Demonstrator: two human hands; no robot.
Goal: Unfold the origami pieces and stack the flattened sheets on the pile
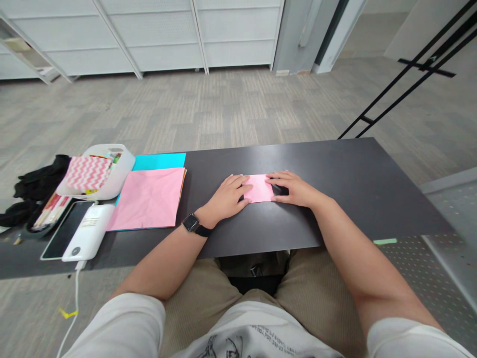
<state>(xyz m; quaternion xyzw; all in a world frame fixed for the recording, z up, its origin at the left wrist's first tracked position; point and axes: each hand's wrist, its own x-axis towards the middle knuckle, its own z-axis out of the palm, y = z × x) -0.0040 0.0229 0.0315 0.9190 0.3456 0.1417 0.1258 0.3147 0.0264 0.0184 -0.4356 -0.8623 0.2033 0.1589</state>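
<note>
A small pink piece of paper [259,188], roughly rectangular, lies flat on the dark table [346,194] in front of me. My left hand [230,195] rests at its left edge, fingers spread and the tips pressing on the paper. On the opposite edge sits my right hand [292,188], its fingers apart, with thumb and fingertips touching the paper's right side. Neither hand is closed round anything. Whether the paper is folded in layers I cannot tell.
To the left lies a stack of coloured paper with a pink sheet [151,196] on top and a blue sheet [162,161] showing behind. Beyond it are a white basket [124,166], a phone [61,233], a corded white power bank [89,231] and black cloth [42,181].
</note>
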